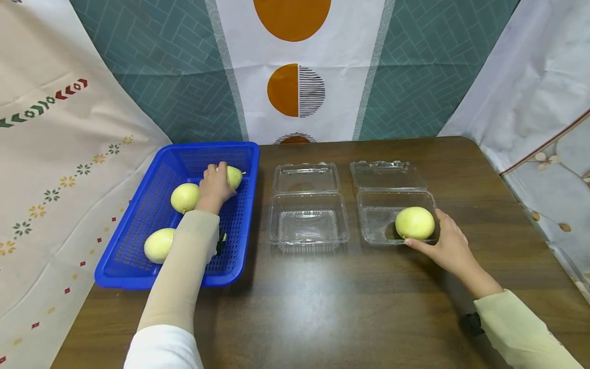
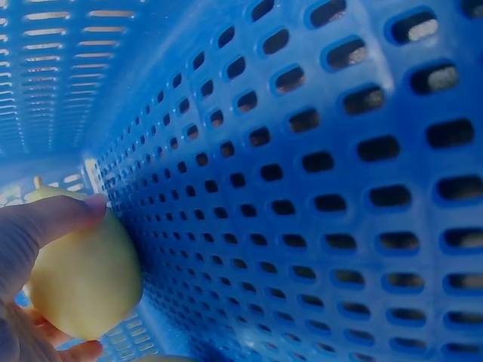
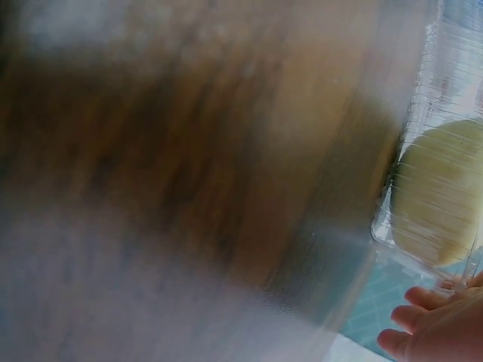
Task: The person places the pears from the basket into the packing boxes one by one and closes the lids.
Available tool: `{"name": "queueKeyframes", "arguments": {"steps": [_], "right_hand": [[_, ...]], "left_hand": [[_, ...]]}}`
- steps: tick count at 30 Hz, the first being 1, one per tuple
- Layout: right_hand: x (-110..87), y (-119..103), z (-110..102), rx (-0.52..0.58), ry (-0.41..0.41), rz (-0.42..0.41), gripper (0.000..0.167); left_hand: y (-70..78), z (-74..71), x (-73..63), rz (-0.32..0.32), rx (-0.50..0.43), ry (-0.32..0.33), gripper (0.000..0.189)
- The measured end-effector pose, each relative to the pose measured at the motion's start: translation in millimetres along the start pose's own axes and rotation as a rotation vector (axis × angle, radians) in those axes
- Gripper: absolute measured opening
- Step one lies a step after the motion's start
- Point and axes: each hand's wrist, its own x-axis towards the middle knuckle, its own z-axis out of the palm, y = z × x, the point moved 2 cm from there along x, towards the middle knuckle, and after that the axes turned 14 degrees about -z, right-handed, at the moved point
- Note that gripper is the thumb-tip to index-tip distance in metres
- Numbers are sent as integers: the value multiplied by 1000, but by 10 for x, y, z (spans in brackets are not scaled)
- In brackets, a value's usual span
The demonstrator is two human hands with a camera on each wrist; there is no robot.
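Inside the blue basket, my left hand (image 1: 214, 188) grips a pale yellow pear (image 1: 234, 177) with a short stem. The left wrist view shows the thumb across this pear (image 2: 89, 271) and fingers beneath it, close to the perforated wall. Two more pears, one to the left of the hand (image 1: 185, 197) and one nearer the front, lie in the basket. My right hand (image 1: 449, 246) is at the front right corner of a clear plastic clamshell box (image 1: 375, 225), thumb along its front rim, fingers spread by its right side. One pear (image 1: 415, 223) sits in that box.
The blue basket (image 1: 110, 281) stands at the table's left. A second clear clamshell box (image 1: 308, 225), lid folded back, stands between the basket and the right box. Brown wooden table (image 1: 322, 307) lies beneath; patterned cloths (image 1: 184, 77) hang behind and at both sides.
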Motion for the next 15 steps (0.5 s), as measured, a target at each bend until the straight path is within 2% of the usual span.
{"name": "queueKeyframes", "arguments": {"steps": [15], "right_hand": [[4, -1, -4, -1, -6, -1, 107]], "left_hand": [[3, 47, 10, -7, 17, -2, 84]]}}
